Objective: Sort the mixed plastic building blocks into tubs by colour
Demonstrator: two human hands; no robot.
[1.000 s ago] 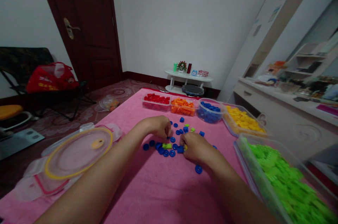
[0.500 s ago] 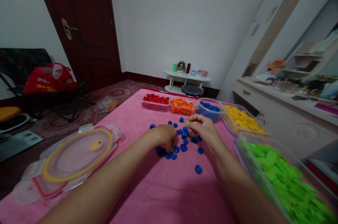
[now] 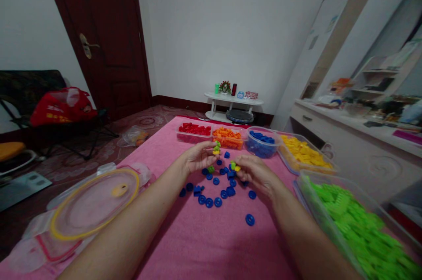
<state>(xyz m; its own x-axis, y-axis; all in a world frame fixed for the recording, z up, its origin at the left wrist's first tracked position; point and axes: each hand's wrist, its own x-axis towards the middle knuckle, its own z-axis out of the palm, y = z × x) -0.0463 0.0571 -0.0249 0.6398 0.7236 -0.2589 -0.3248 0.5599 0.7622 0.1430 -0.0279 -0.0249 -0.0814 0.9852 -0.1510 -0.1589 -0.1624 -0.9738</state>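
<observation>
My left hand (image 3: pixel 198 157) pinches small green and yellow toy bricks (image 3: pixel 216 148), raised a little over the table. Opposite it, my right hand (image 3: pixel 253 171) grips another green and yellow brick piece (image 3: pixel 235 166) between thumb and fingers. Blue wheels (image 3: pixel 218 202) and blue bricks (image 3: pixel 197 190) lie scattered on the pink cloth (image 3: pixel 211 240) below and between both hands. Among them sits a loose green brick (image 3: pixel 211 169). One blue wheel (image 3: pixel 249 220) lies apart, nearer to me.
Along the far edge stand tubs of red bricks (image 3: pixel 194 129), orange bricks (image 3: pixel 227 136) and blue bricks (image 3: pixel 263 137). Boxes of yellow bricks (image 3: pixel 305 151) and green bricks (image 3: pixel 352 218) line the right side. Clear lids with a yellow ring (image 3: pixel 95 203) lie at the left.
My left hand has risen from the blue pieces and now holds green and yellow bricks. My right hand stays near its place, slightly lower in view, still holding its piece.
</observation>
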